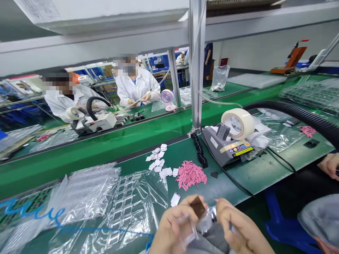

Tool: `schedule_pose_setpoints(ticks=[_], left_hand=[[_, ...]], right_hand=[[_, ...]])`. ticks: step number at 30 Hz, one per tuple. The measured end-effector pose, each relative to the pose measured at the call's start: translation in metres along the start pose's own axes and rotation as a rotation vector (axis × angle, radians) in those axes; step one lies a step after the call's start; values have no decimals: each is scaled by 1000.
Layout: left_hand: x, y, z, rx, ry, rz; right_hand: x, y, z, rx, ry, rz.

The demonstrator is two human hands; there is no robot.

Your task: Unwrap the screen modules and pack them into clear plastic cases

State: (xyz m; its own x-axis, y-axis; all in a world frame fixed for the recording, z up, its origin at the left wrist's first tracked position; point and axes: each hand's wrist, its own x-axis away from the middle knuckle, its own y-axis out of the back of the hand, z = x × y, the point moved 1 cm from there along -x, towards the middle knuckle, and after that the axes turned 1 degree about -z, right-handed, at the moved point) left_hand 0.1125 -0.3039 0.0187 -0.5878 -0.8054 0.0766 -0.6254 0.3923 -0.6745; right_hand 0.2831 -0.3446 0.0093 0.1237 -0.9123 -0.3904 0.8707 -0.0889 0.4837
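At the bottom middle, my left hand (169, 229) is closed around a small brown square piece (198, 208), holding it between thumb and fingers. Crumpled clear film (209, 218) lies against the piece and reaches across to my right hand (235, 225), whose thumb and fingers pinch its other side. More clear plastic hangs under my left fingers. Just beyond my hands a single white square pad (175, 199) lies on the green bench. A heap of pink strips (191, 174) and a scatter of white square pads (159, 160) are further back.
A grey tape dispenser (227, 144) with a tape roll (237, 123) stands right of the metal post (196, 70). Clear plastic trays (123, 201) cover the left bench. A blue coiled cord (53, 215) crosses there. Co-workers (137, 84) sit opposite; another person's hand (329, 165) is at right.
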Motion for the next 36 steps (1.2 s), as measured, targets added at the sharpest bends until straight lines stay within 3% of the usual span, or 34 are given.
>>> schedule_pose_setpoints(ticks=[5, 8, 11, 16, 26, 31, 36], left_hand=[[1, -1, -6, 393, 91, 26], [1, -8, -4, 535, 194, 49], [1, -15, -1, 572, 238, 70], [0, -23, 2, 531, 240, 102], [4, -29, 3, 390, 247, -36], [3, -28, 6, 368, 231, -16], [3, -23, 4, 349, 205, -32]], right_hand=[[13, -32, -55, 144, -155, 53], [10, -30, -65, 164, -180, 33], [-1, -4, -44, 79, -165, 4], [-20, 29, 3, -100, 16, 27], [-26, 25, 8, 68, 143, 103], [-33, 27, 16, 234, 196, 172], [-33, 33, 15, 359, 290, 142]])
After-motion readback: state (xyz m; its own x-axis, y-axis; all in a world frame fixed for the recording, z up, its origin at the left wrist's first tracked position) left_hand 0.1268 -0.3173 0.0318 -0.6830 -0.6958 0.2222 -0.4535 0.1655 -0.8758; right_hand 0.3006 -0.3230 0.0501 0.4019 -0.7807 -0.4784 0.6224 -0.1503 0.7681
